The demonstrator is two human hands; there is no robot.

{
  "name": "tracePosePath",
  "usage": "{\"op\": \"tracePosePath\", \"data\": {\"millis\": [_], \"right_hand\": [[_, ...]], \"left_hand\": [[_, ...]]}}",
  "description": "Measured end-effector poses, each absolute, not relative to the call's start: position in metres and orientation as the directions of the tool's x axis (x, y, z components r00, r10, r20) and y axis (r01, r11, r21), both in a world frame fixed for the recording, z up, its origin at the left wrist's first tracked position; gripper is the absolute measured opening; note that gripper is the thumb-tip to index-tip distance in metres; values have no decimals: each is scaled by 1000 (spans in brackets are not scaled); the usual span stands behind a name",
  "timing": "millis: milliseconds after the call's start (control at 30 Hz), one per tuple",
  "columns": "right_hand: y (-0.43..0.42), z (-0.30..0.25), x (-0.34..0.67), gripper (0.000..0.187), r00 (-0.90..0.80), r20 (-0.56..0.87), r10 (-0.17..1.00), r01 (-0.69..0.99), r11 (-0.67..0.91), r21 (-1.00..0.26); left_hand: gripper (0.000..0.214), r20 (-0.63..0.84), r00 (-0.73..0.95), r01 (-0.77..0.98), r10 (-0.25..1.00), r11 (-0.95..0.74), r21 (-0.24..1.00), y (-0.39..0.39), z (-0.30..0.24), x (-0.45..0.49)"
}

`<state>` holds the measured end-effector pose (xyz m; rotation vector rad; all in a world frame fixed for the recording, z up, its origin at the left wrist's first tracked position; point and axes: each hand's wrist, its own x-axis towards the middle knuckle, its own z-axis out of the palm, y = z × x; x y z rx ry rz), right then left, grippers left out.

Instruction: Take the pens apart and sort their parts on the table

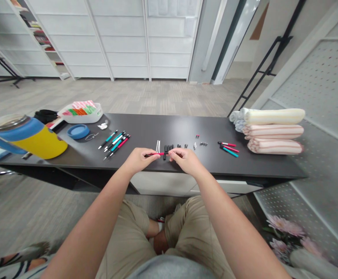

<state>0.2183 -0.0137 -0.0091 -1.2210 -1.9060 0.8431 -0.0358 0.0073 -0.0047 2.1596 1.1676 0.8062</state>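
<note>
Between my two hands, a red and black pen barrel (163, 154) lies level just above the dark desk. Its left end is pinched by my left hand (142, 159), its right end by the fingertips of my right hand (186, 159). Just behind it lie white refill tubes (158, 146) and a row of small black pen parts (169, 147). Further right are tiny silver pieces (203, 144) and small red-tipped pieces (197, 136). Several pens (116, 143) in teal, white, black and red lie left of my hands. Red and teal barrels (229, 148) lie to the right.
A yellow and blue mug (43, 139) stands at the desk's left, near a blue lid (78, 131) and a white basket (83, 118) of colourful packets. Rolled towels (275, 131) are stacked at the right end. The desk's front edge (229, 173) runs below my wrists.
</note>
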Motion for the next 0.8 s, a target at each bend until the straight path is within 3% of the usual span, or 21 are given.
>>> {"op": "tracePosePath", "data": {"millis": [233,600,800], "right_hand": [[-12,-14,217,30,-281,157,947,417,268,-868],[-11,-23,213,17,-220,231,948,424,306,-852],[-14,-13,209,26,-306,200,931,521,339,-783]], "left_hand": [[34,251,448,535,858,-482,694,8,-6,-36],[28,220,392,566,893,-423,707,9,-5,-36],[32,216,402,536,890,-420,732,8,-2,-37]]}}
